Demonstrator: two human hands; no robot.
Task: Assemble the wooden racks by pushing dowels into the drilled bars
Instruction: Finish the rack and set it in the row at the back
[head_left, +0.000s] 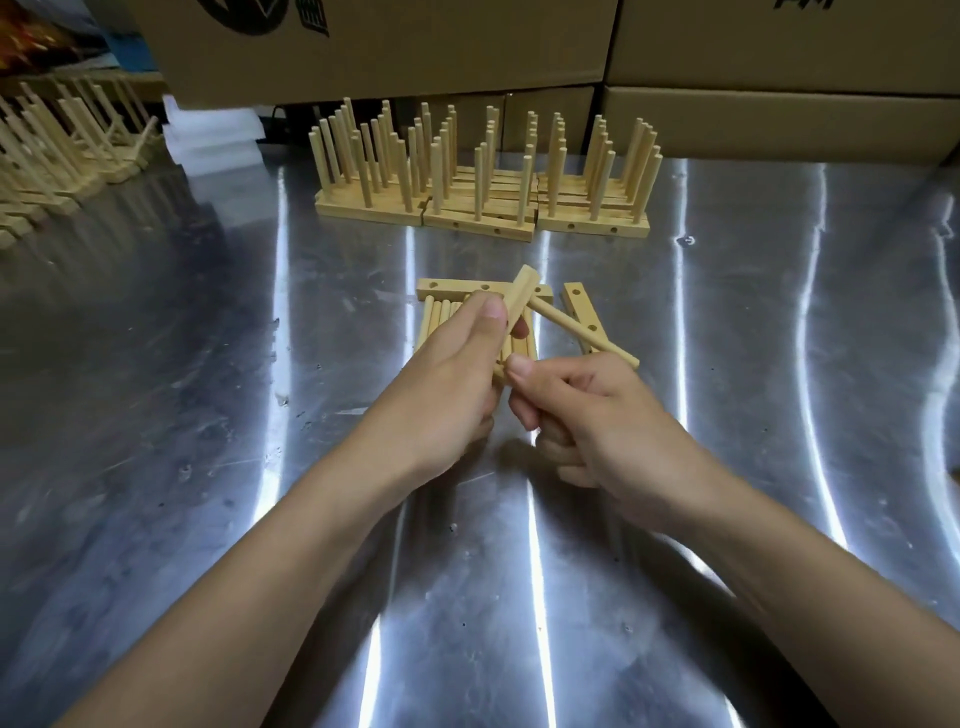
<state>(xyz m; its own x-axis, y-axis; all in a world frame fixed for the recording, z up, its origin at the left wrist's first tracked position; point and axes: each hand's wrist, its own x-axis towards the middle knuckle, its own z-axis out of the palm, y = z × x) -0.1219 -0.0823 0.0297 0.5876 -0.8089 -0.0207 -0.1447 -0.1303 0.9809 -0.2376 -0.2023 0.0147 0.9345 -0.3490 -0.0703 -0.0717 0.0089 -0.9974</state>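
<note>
Head view, largest first: what fills it?
— A brushed metal table (208, 364), streaked with glare. Behind it stand closed cardboard boxes (779, 47); what is inside them cannot be seen.
— And on the table?
— At the far middle, a block of finished racks (363, 210): flat pale bases set side by side, each with upright dowels. More racks (62, 156) run along the far left edge, with a white stack (208, 135) just beside them.
— Where is the piece being worked on?
— Centre, raised above the table. The left hand (447, 384) pinches a bar (522, 293) between thumb and fingertips, so it tilts up and away. It is light, square-edged wood. One dowel (582, 332) juts from its side, slanting down to the right.
— The other hand?
— The right hand (597, 431) closes thumb and bent forefinger on the bar's lower end. Its remaining fingers are curled under; whether they hold anything, I cannot tell.
— Anything beneath?
— Loose dowels (436, 317) lie side by side under the hands, touching a drilled bar lying flat (452, 286). A second flat bar (582, 306) rests just to the right.
</note>
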